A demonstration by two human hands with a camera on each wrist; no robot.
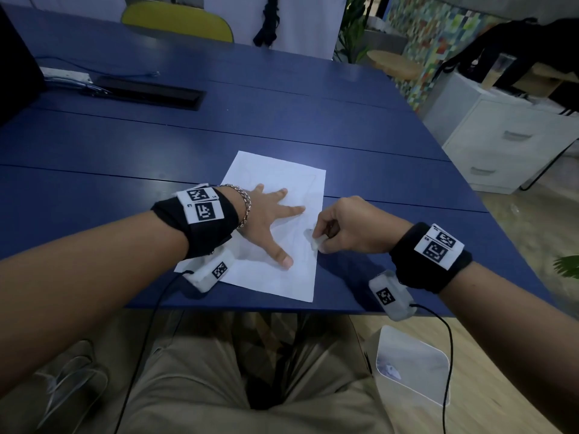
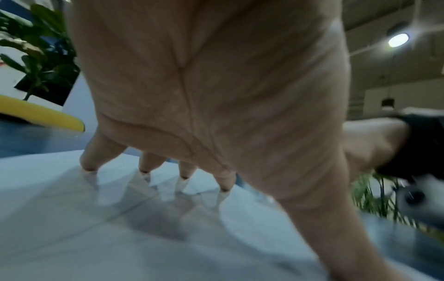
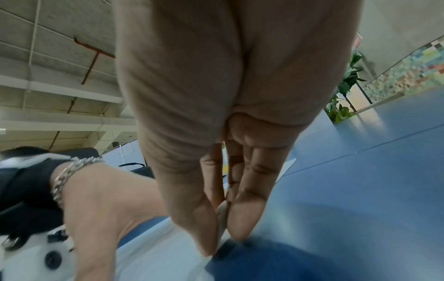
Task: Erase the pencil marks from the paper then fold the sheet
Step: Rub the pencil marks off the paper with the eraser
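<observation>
We press our left hand [image 1: 266, 220] flat on the paper [image 1: 282, 170], fingers spread and straight, thumb reaching toward the near edge; the left wrist view shows the fingertips [image 2: 87, 165] planted on the white sheet with the palm arched above it. The paper lies unfolded on the blue table [image 1: 376, 170], near its front edge and turned slightly off square. Faint pencil lines can be made out on the sheet in the head view, too pale to read. Our right hand [image 1: 347, 227] pinches a small white eraser [image 1: 315, 241] between thumb and curled fingers, holding it down on the paper just inside the right-hand edge, close to our left index finger. The right wrist view shows the thumb and fingers [image 3: 245, 218] closed tight on the pale eraser, its tip meeting the sheet where the paper gives way to the table. Both wrists carry black bands with white marker tags, and a chain bracelet [image 1: 246, 202] sits on the left wrist. Farther back on the table a black tray [image 1: 150, 92] is set into the surface beside a white power strip [image 1: 67, 75]. A yellow chair [image 1: 178, 21] stands beyond the far edge, and white drawers [image 1: 507, 142] stand to the right.
</observation>
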